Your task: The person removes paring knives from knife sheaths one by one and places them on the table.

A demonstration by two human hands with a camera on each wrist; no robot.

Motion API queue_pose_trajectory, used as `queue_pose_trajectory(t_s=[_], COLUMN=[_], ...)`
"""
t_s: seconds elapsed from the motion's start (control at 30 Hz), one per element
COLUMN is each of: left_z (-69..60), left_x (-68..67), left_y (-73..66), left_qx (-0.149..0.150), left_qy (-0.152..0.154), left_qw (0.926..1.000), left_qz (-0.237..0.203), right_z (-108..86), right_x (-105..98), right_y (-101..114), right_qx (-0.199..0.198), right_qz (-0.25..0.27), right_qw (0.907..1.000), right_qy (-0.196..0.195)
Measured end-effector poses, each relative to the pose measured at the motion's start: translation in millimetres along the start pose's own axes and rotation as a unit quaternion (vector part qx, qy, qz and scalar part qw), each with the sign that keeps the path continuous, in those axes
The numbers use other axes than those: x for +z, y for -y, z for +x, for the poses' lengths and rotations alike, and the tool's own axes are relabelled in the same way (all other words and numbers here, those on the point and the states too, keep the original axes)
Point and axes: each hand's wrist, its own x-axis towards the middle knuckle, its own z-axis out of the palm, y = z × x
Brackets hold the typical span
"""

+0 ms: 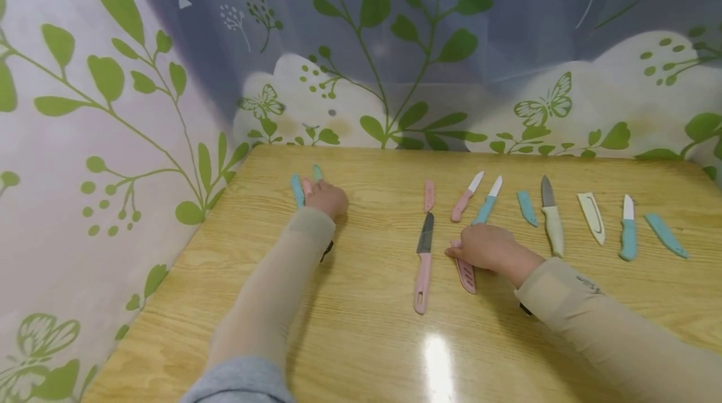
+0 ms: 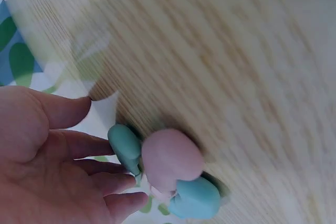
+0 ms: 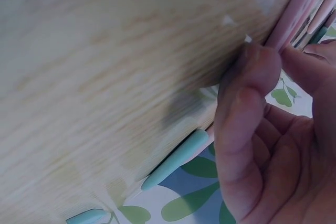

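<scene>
Right of the long pink knife lie four more knives, and the right hand pinches a pink sheath, one of five. Left of that knife, the left hand, fingers extended, touches the green handle of three.

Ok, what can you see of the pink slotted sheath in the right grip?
The pink slotted sheath looks like plastic, with a row of slots. The right grip pinches it between thumb and finger, covering part of it. Its exposed end points toward the person, angled slightly right, over the table; the dark-bladed pink knife lies to its left, apart. No blade shows in it; whether it touches the table is unclear.
</scene>
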Motion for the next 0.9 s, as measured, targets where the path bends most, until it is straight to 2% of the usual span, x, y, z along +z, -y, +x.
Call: queue_pose_trajectory(t_s=[0.03, 0.17, 0.27, 0.37, 0.47, 0.6, 0.63, 0.67, 0.8, 0.87, 0.9], left_z=[-0.2, -3.5, -6.9, -7.6, -6.1, -2.2, -2.2, -2.1, -1.4, -1.3, -0.9], left_x=[0.2, 0.1, -1.0, -1.8, -1.5, 0.5, 0.8, 1.0, -0.9, -3.0, -4.3], left_y=[-0.3, -2.1, -3.8, -5.5, -6.5, -5.3, -4.5, -3.6, 0.7, 2.1, 2.5], left_qx=[0.004, 0.037, 0.039, 0.026, 0.017, -0.004, -0.011, -0.018, -0.004, 0.002, 0.006], left_qy=[0.001, -0.017, -0.041, -0.054, -0.069, -0.088, -0.087, -0.079, -0.058, -0.049, -0.053], left_qw=[1.0000, 0.9990, 0.9982, 0.9981, 0.9972, 0.9961, 0.9959, 0.9956, 0.9963, 0.9977, 0.9986], left_qz=[-0.005, 0.020, 0.019, 0.008, 0.020, 0.011, 0.020, 0.049, 0.064, 0.046, 0.009], right_z=[-0.1, -0.1, 0.2, 0.7, 0.3, -0.3, -0.4, -0.5, -0.3, -0.4, -0.3], right_x=[0.4, 1.7, 2.6, 3.3, 3.5, 4.1, 4.3, 4.2, 2.8, 2.0, 2.0], right_y=[-0.3, -0.9, -1.1, -1.5, -1.3, -1.1, -1.3, -1.3, -1.7, -1.2, -1.1], right_qx=[0.000, 0.000, 0.000, -0.001, -0.002, -0.001, -0.001, 0.000, 0.001, 0.001, 0.000], right_qz=[0.001, 0.002, 0.003, 0.001, -0.001, 0.001, 0.001, 0.001, 0.000, -0.001, -0.001], right_qw=[1.0000, 1.0000, 1.0000, 1.0000, 1.0000, 1.0000, 1.0000, 1.0000, 1.0000, 1.0000, 1.0000], right_qy=[0.000, -0.001, -0.003, -0.006, -0.007, -0.005, -0.004, -0.003, -0.001, -0.001, -0.001])
